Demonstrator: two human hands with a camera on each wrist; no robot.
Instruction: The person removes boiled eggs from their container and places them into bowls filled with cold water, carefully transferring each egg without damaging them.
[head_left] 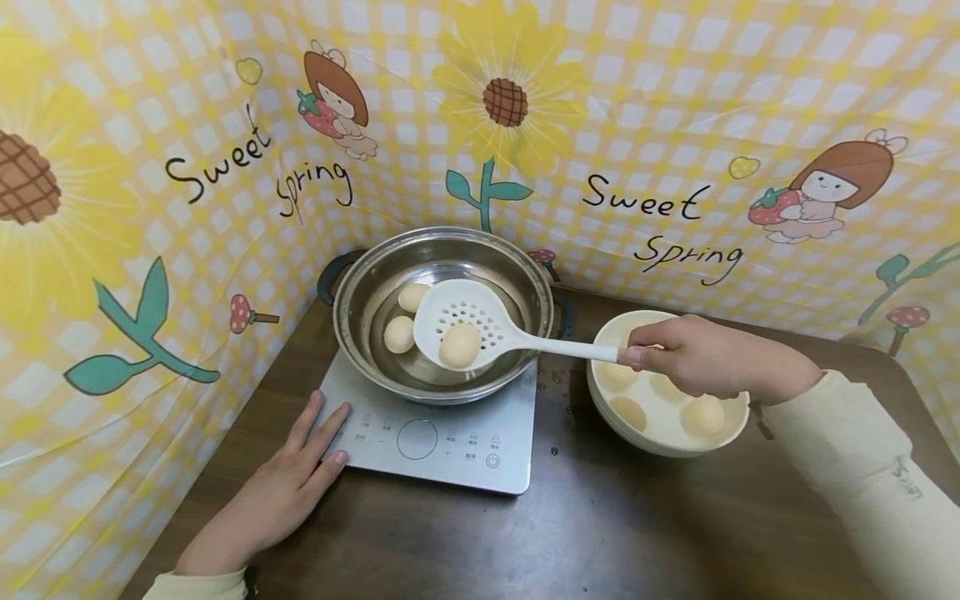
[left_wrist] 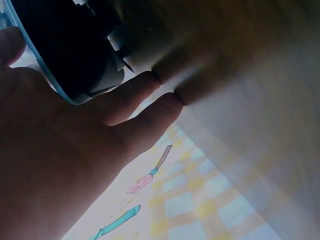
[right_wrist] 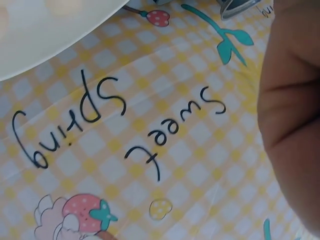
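Observation:
In the head view my right hand grips the handle of a white slotted skimmer. One pale egg lies in the skimmer's bowl, held over a steel pot. Two more eggs sit inside the pot, left of the skimmer. Beneath the pot is a white induction cooker. My left hand has its fingers spread and touches the cooker's left edge; the left wrist view shows the cooker's dark underside beside that hand. Below my right hand stands a cream bowl with several eggs, partly hidden.
The dark wooden table has water drops between cooker and bowl. A yellow checked cloth with printed flowers rises behind and to the left. Black pot handles stick out at both sides.

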